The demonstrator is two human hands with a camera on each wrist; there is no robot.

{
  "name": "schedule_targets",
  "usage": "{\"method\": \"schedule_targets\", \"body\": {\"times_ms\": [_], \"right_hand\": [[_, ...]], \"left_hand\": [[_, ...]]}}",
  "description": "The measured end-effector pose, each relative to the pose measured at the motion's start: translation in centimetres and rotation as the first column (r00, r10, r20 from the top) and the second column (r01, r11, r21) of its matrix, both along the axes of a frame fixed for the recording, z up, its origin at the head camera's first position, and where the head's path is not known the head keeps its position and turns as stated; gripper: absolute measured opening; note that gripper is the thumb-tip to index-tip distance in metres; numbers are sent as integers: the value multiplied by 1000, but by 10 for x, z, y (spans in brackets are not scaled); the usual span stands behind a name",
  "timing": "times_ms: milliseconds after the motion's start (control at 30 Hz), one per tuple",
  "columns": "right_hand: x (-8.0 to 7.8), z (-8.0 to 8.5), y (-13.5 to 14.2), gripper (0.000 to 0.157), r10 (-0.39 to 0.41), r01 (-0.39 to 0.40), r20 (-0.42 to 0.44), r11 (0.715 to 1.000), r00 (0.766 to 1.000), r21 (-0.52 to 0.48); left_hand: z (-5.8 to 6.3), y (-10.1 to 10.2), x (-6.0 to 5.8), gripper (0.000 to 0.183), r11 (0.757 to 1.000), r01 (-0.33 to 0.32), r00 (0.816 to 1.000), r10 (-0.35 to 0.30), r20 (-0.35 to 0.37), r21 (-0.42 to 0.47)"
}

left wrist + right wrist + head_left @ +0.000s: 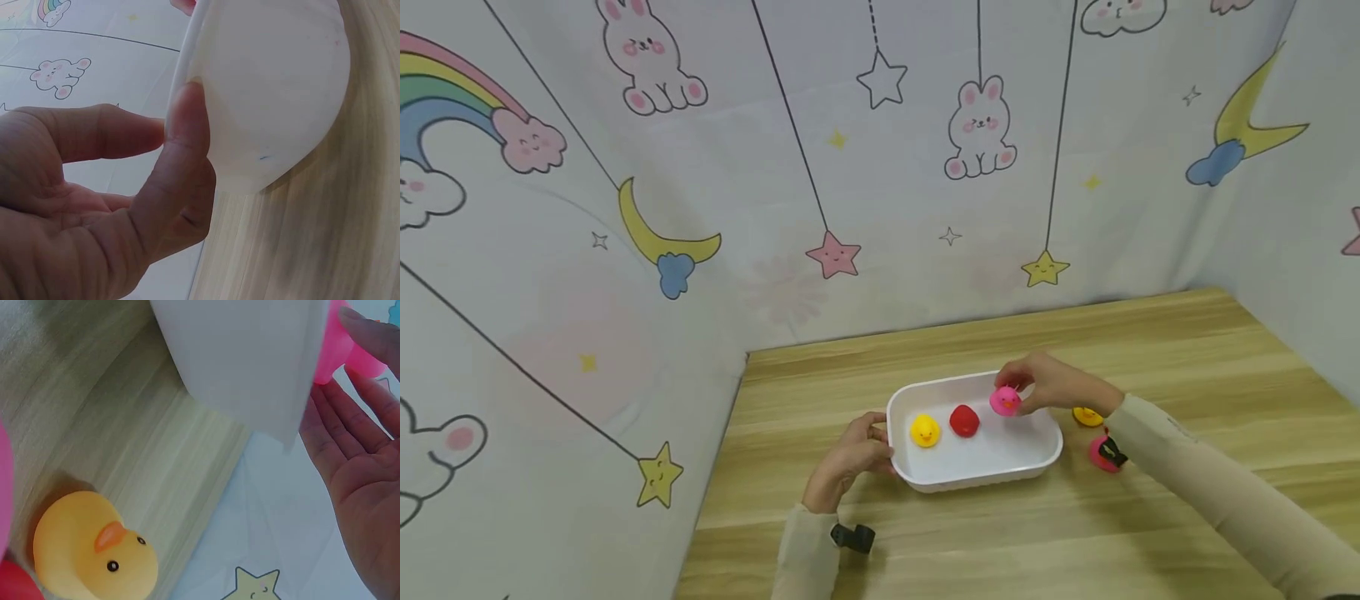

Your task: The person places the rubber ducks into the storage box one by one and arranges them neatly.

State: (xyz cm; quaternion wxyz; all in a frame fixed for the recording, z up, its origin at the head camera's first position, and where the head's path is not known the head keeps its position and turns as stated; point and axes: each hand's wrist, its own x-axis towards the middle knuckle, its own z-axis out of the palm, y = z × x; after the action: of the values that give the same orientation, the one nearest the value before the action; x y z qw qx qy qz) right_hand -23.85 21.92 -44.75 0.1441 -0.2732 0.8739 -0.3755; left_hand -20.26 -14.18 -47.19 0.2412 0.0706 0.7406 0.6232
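Observation:
A white plastic tray (981,478) stands on the table. At its left end my left hand (853,452) grips the rim, thumb and fingers bent around the edge in the left wrist view. Above the tray's right end, my right hand (1051,382) holds a pink rubber duck (1005,402) between thumb and fingers. In the right wrist view the tray wall (244,356) hides part of that duck. Inside the tray sit a yellow rubber duck (925,431) on the left and a red rubber toy (965,422) near the middle.
Right of the tray, under my right forearm, are another yellow duck (94,547), a pink toy (1102,457) and a red one (17,582), partly hidden. A printed cloth (910,308) hangs behind the wooden table (820,358). Black wrist cameras (853,538) sit on both sleeves.

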Motion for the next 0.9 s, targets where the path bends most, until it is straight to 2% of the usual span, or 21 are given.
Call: {"method": "schedule_targets", "body": {"times_ms": [300,533,667,900], "right_hand": [[-3,-11,-7,42,43,-41,-35,996,998,74],[-6,-18,-12,41,110,-94,-83,979,990,180],[-5,-23,-15,40,137,-113,-115,973,984,200],[-4,-26,-16,38,111,-75,-120,961,987,266]], "left_hand": [[0,-1,2,62,1000,2,1000,-2,-15,-13],[1,-1,2,62,1000,-1,1000,1,-11,-6],[0,-1,2,61,1000,5,1000,-5,0,-8],[-1,-1,0,61,1000,8,1000,-8,0,-7]]}}
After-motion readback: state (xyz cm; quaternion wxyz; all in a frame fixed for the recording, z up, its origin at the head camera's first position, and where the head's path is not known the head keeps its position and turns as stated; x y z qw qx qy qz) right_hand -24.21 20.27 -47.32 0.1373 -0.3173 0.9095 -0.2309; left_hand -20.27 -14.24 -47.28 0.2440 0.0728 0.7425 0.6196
